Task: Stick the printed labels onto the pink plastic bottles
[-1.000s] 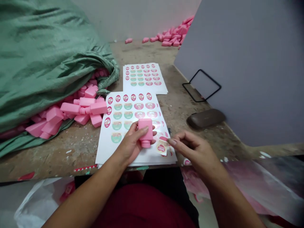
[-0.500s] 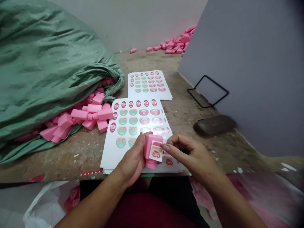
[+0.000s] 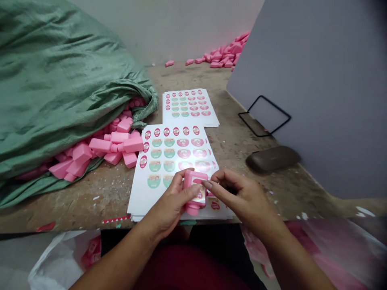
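A green woven sack [image 3: 66,80] slumps over the left side of a stained worktop [image 3: 231,143]; behind rises a pale wall [image 3: 169,32]. At right, a large grey panel [image 3: 326,100] stands tilted, with a black wire frame [image 3: 275,106] at its foot and a dark brown spectacle case [image 3: 273,158] nearer the front edge. Lower left: a white plastic bag [image 3: 56,262], partly visible.

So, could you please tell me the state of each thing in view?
Pink bottle: held, neck toward the wearer
Label: against the bottle, partly covered
Left hand: closed around the bottle
Right hand: at the label's edge
Green sack: open, loose bottles spilling out
Near sheets: flat, stacked
Far sheets: flat, stacked
Dark case: shut
White bag: open
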A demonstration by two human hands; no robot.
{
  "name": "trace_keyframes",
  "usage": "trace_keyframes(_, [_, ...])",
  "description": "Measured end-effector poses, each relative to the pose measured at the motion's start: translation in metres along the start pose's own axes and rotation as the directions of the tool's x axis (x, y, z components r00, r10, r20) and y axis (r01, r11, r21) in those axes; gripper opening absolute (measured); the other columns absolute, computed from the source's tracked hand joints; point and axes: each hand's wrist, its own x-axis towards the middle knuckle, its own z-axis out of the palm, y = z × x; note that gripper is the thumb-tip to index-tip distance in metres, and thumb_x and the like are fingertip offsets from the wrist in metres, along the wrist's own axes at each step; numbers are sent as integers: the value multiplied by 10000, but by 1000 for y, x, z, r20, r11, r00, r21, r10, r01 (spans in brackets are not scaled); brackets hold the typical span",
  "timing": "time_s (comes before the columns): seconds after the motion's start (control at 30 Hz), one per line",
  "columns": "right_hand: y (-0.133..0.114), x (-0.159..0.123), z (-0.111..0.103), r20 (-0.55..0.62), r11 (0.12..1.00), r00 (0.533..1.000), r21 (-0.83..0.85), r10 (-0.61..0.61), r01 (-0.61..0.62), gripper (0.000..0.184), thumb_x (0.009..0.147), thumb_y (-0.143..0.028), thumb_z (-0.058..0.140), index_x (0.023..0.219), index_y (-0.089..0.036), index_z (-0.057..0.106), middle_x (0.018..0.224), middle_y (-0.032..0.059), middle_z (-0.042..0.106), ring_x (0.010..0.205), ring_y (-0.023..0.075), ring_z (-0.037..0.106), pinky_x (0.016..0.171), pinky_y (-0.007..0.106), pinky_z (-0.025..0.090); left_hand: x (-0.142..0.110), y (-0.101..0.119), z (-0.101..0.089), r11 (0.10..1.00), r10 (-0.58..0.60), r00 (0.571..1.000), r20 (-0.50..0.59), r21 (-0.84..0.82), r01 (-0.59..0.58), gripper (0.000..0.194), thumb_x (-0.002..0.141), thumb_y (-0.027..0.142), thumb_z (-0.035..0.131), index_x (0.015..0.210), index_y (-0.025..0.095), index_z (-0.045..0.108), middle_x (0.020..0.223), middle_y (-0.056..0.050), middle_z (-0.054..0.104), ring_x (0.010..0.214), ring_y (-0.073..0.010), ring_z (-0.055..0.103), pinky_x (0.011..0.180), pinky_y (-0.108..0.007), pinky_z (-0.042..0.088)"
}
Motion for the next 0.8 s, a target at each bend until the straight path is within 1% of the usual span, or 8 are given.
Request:
trace_keyframes(0.13, [3, -2, -2, -196, 962, 974, -268, -109, 54, 300, 820, -522, 603, 715, -244, 649, 613, 15, 647, 577, 176, 541, 589, 309, 360, -3, 2, 1, 997, -12, 999, -36, 72, 15, 432, 762, 255, 764, 1130, 183, 550, 1033, -48, 631, 848, -145, 605, 723, -267, 499])
trace_keyframes(0.2, [3, -4, -3, -262, 959, 959, -281, -108, 32, 308, 828, -533, 584, 739, -247, 657, 652, 27, 657, 595, 185, 537, 602, 319, 359, -4, 2, 1, 994, -28, 999, -45, 106, 33, 429, 746, 251, 769, 1105, 168, 550, 1025, -60, 627, 826, -144, 600, 689, -268, 504])
trace_keyframes(0.43, [-2, -3, 22, -118, 997, 990, 25, -75, 78, 321, 768, -517, 679, 928, -255, 586, 684, -18, 591, 593, 159, 525, 568, 290, 415, -13, -1, -3, 982, -17, 1000, -25, 187, 21, 543, 662, 188, 800, 1125, 218, 517, 987, -26, 614, 832, -136, 613, 685, -245, 503])
trace_keyframes(0.57, [-3, 2, 31, -120, 990, 988, 84, -99, 110, 295, 781, -527, 671, 872, -259, 589, 736, -4, 639, 596, 163, 564, 561, 300, 464, -46, 20, -41, 932, -68, 994, -84, 351, 93, 648, 627, 223, 803, 1195, 244, 491, 1033, -57, 654, 915, -196, 662, 673, -236, 481])
trace_keyframes(0.63, [6, 3, 25, -162, 993, 982, 55, -97, 107, 338, 734, -579, 700, 858, -271, 635, 817, 32, 696, 689, 220, 646, 564, 324, 502, -84, 42, -74, 822, -102, 981, -167, 541, 177, 631, 661, 263, 781, 1223, 262, 495, 1012, -53, 680, 893, -204, 674, 671, -242, 476])
trace_keyframes(0.7, [24, 5, 15, -202, 998, 978, 16, -50, 55, 345, 724, -606, 707, 900, -310, 692, 903, 60, 739, 777, 276, 695, 534, 336, 518, -132, 64, -106, 581, -99, 943, -318, 751, 314, 550, 741, 331, 724, 1254, 280, 533, 959, -39, 700, 810, -207, 675, 676, -276, 487])
trace_keyframes(0.73, [36, 7, 10, -239, 999, 971, 9, -30, 33, 316, 705, -604, 728, 870, -335, 707, 890, 64, 749, 763, 281, 705, 506, 331, 512, -154, 73, -119, 471, -87, 928, -362, 806, 358, 569, 722, 339, 741, 1262, 299, 566, 1022, -44, 711, 850, -233, 678, 719, -304, 502])
trace_keyframes(0.8, [61, 11, 1, -248, 996, 969, 74, -22, 42, 164, 719, -530, 761, 817, -407, 715, 865, 76, 762, 722, 254, 712, 477, 305, 492, -185, 88, -137, 343, -38, 922, -385, 862, 374, 671, 642, 325, 807, 1281, 347, 604, 1236, -44, 684, 1086, -307, 639, 900, -366, 488])
